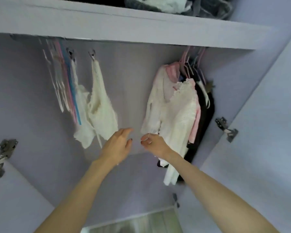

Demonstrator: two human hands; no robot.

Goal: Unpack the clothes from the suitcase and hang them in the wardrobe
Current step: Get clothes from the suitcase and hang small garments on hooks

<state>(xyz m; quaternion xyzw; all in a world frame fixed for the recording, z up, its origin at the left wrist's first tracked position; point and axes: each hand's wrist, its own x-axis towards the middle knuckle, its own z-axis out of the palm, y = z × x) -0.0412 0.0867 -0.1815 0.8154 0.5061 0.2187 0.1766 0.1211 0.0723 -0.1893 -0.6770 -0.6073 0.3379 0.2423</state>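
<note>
I look into an open lilac wardrobe [129, 68]. On the left of its rail hang two cream lace garments [99, 108] on clip hangers. To the right hangs a bunch of clothes with a white lace top [178, 111] in front, pink and black pieces behind it. My left hand [118, 143] reaches into the gap between the two groups, fingers relaxed and empty, just below the cream garments. My right hand [153, 142] has its fingers loosely curled beside the lower left edge of the white top; I cannot tell whether it holds the fabric. No suitcase is in view.
Several bare pink, white and blue hangers [64, 88] hang at the rail's left end. A shelf [141, 26] above carries bundled grey and white fabric [178, 5]. Both doors stand open, with metal hinges at the left [4, 153] and right [226, 128].
</note>
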